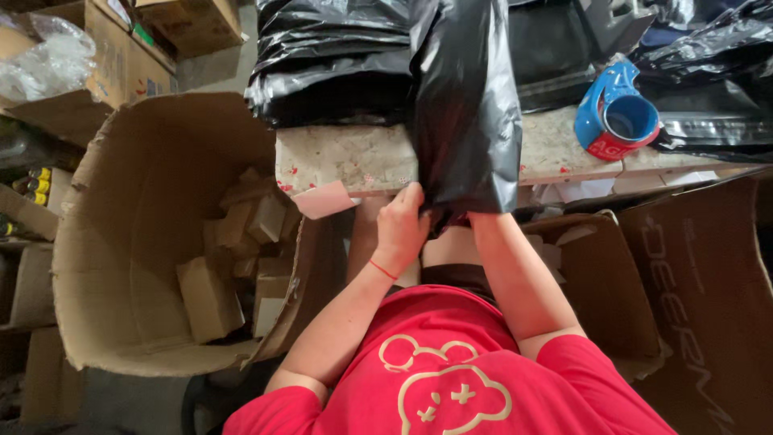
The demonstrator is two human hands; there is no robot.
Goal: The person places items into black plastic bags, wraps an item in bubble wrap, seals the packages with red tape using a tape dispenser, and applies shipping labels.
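Note:
A black plastic mailing bag (463, 105) hangs over the front edge of a worn worktable (338, 153). My left hand (400, 228) grips the bag's open lower edge from the left; a red string is tied round its wrist. My right forearm reaches up into the bag's mouth, so my right hand is hidden inside it. More black bags (330, 60) lie stacked on the table behind. I wear a red shirt.
A large open cardboard box (121, 242) to the left holds several small brown cartons (208, 296). A blue tape dispenser (616, 113) sits on the table at right. Another cardboard box (700, 306) stands at the right. Boxes and clear plastic lie at upper left.

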